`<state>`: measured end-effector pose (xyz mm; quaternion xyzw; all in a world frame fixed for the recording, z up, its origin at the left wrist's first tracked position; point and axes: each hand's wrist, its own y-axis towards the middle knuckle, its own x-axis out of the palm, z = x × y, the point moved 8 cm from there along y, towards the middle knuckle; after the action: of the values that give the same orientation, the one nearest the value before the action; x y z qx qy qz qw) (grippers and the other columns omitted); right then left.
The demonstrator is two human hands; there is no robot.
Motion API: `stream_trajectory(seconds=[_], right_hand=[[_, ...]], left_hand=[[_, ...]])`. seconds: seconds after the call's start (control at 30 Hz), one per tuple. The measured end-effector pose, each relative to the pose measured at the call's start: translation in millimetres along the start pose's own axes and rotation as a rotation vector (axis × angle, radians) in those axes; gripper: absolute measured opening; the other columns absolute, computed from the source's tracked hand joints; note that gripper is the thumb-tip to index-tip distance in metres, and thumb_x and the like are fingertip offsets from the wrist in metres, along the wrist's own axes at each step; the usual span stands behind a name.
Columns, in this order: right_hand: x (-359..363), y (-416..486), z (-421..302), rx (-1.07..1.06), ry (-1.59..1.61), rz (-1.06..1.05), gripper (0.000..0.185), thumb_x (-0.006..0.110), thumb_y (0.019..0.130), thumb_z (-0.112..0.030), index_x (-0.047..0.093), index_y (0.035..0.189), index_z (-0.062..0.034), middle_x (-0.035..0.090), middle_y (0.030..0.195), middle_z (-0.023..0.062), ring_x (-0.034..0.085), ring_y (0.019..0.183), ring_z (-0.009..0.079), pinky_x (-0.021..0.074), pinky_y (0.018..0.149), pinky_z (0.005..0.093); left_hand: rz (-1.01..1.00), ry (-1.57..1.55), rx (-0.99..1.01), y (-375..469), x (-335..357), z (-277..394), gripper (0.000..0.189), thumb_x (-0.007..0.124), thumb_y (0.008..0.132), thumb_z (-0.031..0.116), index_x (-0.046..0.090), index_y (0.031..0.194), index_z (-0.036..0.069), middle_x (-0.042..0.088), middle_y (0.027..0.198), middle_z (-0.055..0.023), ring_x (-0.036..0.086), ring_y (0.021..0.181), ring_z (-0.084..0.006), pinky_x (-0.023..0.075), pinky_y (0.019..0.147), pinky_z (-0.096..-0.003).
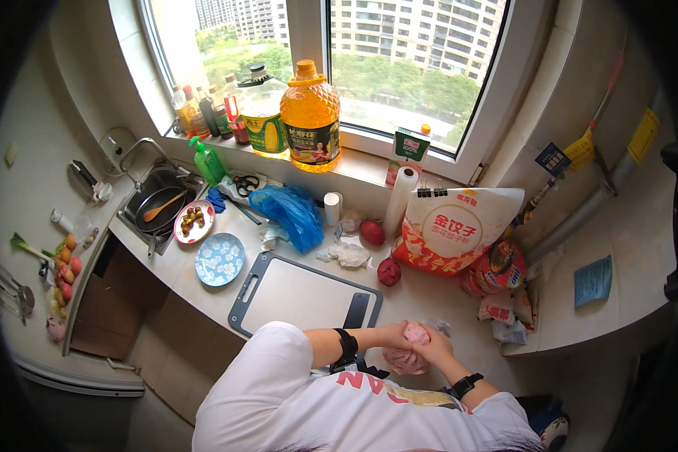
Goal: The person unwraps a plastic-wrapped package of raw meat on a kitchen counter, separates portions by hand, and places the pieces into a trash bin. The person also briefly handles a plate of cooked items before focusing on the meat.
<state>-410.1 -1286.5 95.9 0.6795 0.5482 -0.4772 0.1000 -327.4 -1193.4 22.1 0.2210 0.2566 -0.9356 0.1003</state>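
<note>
Both hands are together at the counter's near edge, right of the cutting board. My left hand [394, 334] grips the left side of a pink lump that looks like raw meat [405, 360], possibly in a clear plastic bag. Against its other side, my right hand [436, 344] is closed around the upper part. Some of the pink lump bulges up between the hands and more hangs below them. A crumpled clear plastic piece [443, 326] lies just beyond my right hand. The grey-rimmed cutting board [305, 294] lies flat, with a dark strip at its right end.
A blue floral plate [220, 259] and a plate of brown fruit [185, 235] stand left, near the sink [125, 210]. Behind the board are a blue plastic bag [294, 214] and two dragon fruits [389, 272]. A large flour bag [457, 231] stands right; oil bottles [311, 118] line the windowsill.
</note>
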Motion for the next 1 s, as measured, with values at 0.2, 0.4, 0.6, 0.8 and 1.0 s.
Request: stream_trajectory(seconds=[0.2,0.4,0.6,0.8,1.0], right_hand=[[-8.4,-6.1,-4.5,-0.064,0.040,0.072,0.064,0.070,0.067,-0.043,0.057,0.124,-0.0164,0.063,0.112,0.0178,0.061,0.101,0.0344,0.0479,0.087,0.0420],[13.8,3.6,15.0,-0.174,0.175,-0.054,0.065,0.068,0.074,-0.044,0.051,0.129,-0.0126,0.061,0.114,0.0199,0.060,0.103,0.0349,0.0490,0.085,0.0420],[28.3,18.3,31.7,-0.165,0.126,-0.044,0.076,0.072,0.068,-0.046,0.047,0.133,-0.0161,0.054,0.120,0.0258,0.054,0.110,0.0407,0.0465,0.091,0.0440],[25.9,14.3,14.9,-0.048,0.111,-0.165,0.080,0.072,0.065,-0.036,0.043,0.135,-0.0100,0.040,0.134,0.0275,0.042,0.122,0.0417,0.0382,0.101,0.0440],[24.9,-4.7,9.5,-0.041,0.146,-0.141,0.086,0.072,0.066,-0.033,0.034,0.140,-0.0128,0.025,0.143,0.0291,0.031,0.130,0.0463,0.0323,0.106,0.0462]], left_hand=[[-0.031,-0.048,-0.049,-0.4,-3.0,-4.8,0.102,0.071,0.063,0.049,0.028,0.140,-0.003,0.058,0.116,-0.0292,0.059,0.104,-0.0411,0.0493,0.088,-0.0429],[-0.042,-0.107,-0.108,6.8,6.1,-10.0,0.109,0.078,0.054,0.048,0.029,0.140,0.002,0.056,0.120,-0.0266,0.058,0.108,-0.0369,0.0503,0.088,-0.0427],[-0.033,-0.026,-0.252,-15.4,4.8,-2.7,0.122,0.073,0.060,0.054,0.008,0.146,-0.003,0.052,0.123,-0.0315,0.060,0.105,-0.0402,0.0490,0.091,-0.0390],[0.039,-0.342,-0.450,-36.8,6.0,-6.9,0.114,0.078,0.063,0.035,0.007,0.148,0.007,0.050,0.128,-0.0226,0.060,0.104,-0.0357,0.0566,0.070,-0.0430],[0.149,-0.270,-0.338,-28.1,3.9,-14.8,0.097,0.075,0.064,0.026,0.024,0.145,0.010,0.054,0.123,-0.0223,0.060,0.105,-0.0333,0.0567,0.071,-0.0398]])
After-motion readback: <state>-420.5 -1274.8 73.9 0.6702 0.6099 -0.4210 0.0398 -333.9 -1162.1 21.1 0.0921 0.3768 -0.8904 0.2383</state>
